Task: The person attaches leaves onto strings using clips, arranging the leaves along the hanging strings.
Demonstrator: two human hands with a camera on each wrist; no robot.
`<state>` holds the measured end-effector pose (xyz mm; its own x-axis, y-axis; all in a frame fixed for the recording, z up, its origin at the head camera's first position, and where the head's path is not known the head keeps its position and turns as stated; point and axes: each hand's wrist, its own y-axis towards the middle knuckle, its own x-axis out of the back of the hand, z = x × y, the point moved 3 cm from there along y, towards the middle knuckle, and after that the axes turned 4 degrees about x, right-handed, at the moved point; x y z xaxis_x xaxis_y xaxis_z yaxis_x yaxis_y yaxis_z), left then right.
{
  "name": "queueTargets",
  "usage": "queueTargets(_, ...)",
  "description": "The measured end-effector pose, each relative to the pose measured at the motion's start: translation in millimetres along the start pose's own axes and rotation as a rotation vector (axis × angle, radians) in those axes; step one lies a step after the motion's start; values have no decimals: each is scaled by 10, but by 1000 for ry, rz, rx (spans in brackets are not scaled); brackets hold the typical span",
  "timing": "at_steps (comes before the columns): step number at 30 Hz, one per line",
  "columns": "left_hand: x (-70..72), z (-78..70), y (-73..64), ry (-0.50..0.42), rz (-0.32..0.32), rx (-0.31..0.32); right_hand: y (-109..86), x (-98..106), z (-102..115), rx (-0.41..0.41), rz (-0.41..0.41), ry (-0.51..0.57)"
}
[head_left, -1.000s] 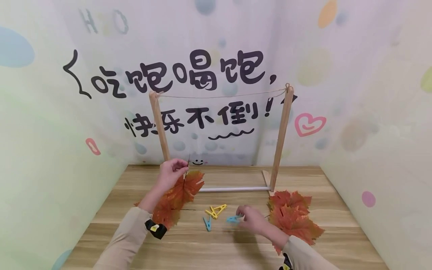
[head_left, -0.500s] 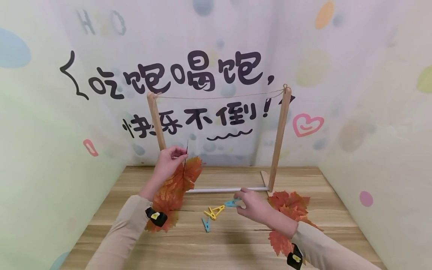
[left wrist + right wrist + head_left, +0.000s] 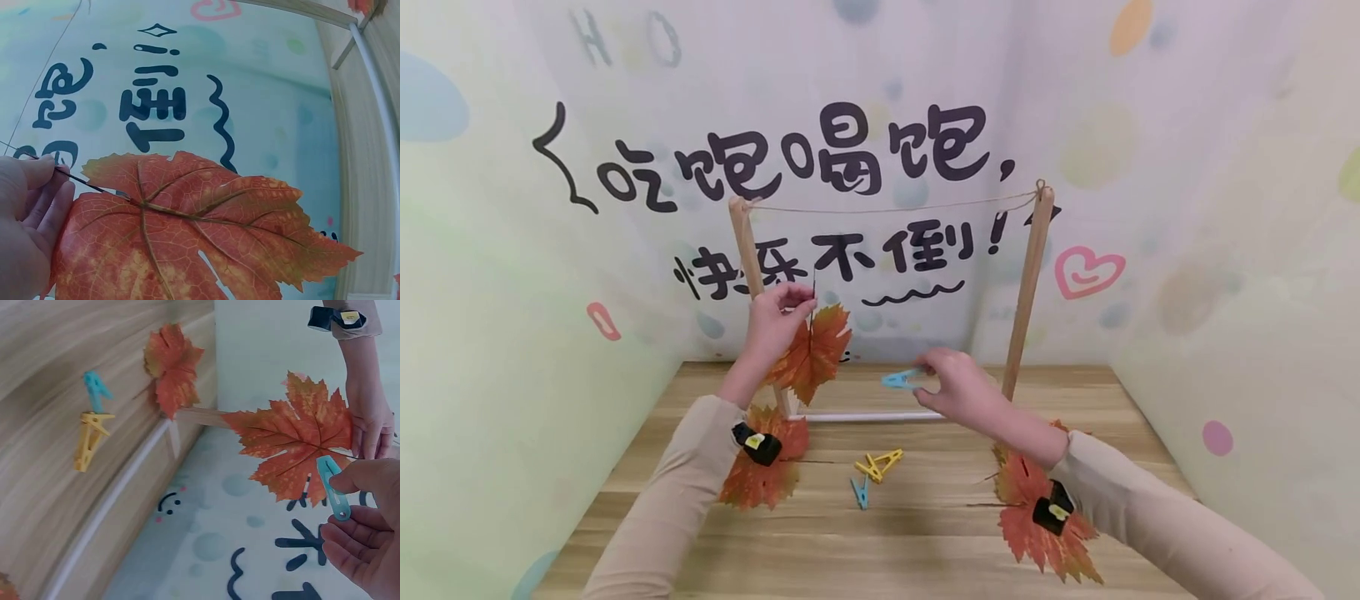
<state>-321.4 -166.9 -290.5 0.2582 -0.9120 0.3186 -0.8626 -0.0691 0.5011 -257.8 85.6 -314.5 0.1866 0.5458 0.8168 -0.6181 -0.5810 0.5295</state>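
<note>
One counter (image 3: 940,550), wood-grained; clock centred on its middle in the head view, 12 away from the person. Wooden frame (image 3: 1030,292) upright at 12; string (image 3: 887,211) spans its top, no leaf or clip on it. Overlapping leaves (image 3: 1048,533) at 3 to 4, partly hidden, exact count unclear; lying leaf (image 3: 763,483) at 9; held leaf (image 3: 812,354) at 11, in the air, blade hanging below its stem, beside the frame's left post. Hands both narrow: left hand (image 3: 778,321) at 11, pinching the stem; right hand (image 3: 958,387) between 1 and 2, pinching held blue clip (image 3: 897,380) between thumb and fingers. Yellow clips (image 3: 874,471), apparently two, near centre; loose blue clip (image 3: 861,493) touching or just beside them, at 7.

Change over the last second: both hands have risen; held leaf now clear of the lying leaf, held blue clip well above the counter; judged: one leaf and one clip are separated out and nearer string height, neither touching the string.
</note>
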Motion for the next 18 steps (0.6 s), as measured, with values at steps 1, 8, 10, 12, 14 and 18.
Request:
queueTargets(1, -1, -19, 20, -10, -10, 0, 36, 32, 10, 7, -12, 2)
queueTargets(8, 14, -153, 144, -15, -61, -6, 285, 233, 110, 44, -17, -8)
queueTargets(10, 25, -181, 181, -8, -75, -10, 361, 292, 129, 59, -16, -8)
queueTargets(12, 37, -206, 215, -12, -93, -13, 435, 347, 133, 67, -19, -4)
queueTargets(14, 48, -225, 247, -4, -115, -19, 509, 394, 123, 68, -23, 10)
queueTargets(18, 54, -256, 307, 17, -152, -20, 662, 471, 81, 39, -42, 50)
